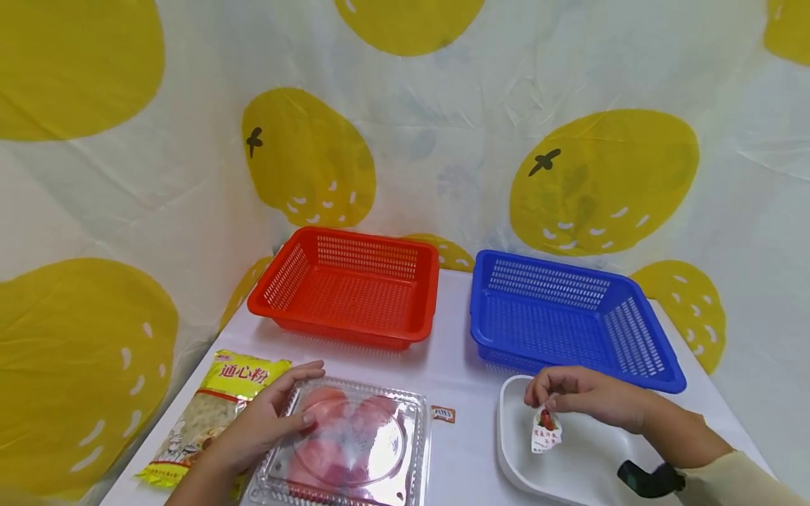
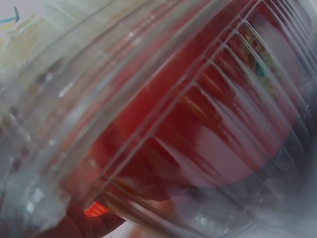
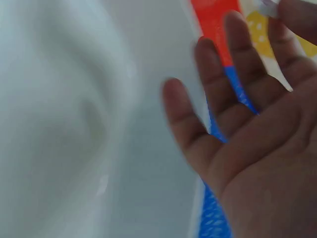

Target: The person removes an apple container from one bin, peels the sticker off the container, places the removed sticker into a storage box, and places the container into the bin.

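In the head view, my left hand rests on the left side of a clear plastic clamshell box, its thumb over the lid. Several round reddish fruits show through the plastic; their exact kind is unclear. The left wrist view shows the ribbed box wall close up, with part of the fingers below it. Over a white tub, my right hand pinches a small white packet with a strawberry picture between thumb and forefinger. The right wrist view shows its other fingers spread.
A yellow bag of macaroni lies to the left of the box. Behind stand a red basket and a blue basket. Between box and tub lies a small orange packet. A fruit-patterned curtain encloses the table.
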A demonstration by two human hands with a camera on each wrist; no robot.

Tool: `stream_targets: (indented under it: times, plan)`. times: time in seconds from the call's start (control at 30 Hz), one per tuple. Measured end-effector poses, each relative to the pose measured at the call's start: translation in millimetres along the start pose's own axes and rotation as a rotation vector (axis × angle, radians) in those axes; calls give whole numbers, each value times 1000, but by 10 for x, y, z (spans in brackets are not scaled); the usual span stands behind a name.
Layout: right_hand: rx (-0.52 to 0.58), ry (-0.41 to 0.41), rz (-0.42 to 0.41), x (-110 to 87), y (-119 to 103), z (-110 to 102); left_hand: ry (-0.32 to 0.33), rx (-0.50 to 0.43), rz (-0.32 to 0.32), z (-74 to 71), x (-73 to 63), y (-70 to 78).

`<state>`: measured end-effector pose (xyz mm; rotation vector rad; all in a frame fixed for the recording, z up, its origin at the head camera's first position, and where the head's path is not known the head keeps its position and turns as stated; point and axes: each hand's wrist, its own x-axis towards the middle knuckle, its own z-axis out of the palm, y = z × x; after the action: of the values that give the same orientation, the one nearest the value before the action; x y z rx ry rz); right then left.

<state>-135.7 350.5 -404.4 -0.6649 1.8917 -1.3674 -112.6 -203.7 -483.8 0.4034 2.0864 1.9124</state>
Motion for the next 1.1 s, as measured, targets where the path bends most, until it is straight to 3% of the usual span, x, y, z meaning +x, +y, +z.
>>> stream_targets:
  times: [0.13, 0.27, 0.6, 0.87, 1.0, 1.1]
  plan:
    - [33, -45, 97, -125, 351, -5, -1, -4, -10, 13, -8, -5]
    - [-5, -26, 146, -147, 596, 39, 5, 14, -19, 16, -12, 12]
    - [-183, 18, 156, -114, 740, 64, 4, 13, -64, 28, 1, 34]
    - [-458, 56, 272, -119, 569, 60, 16, 40, -112, 40, -11, 70]
    - [-627, 103, 397, -94, 339, 159, 15, 215, -78, -41, -38, 175]
    - [-692, 141, 514, -67, 142, 266, 15, 362, 23, -150, -66, 299]
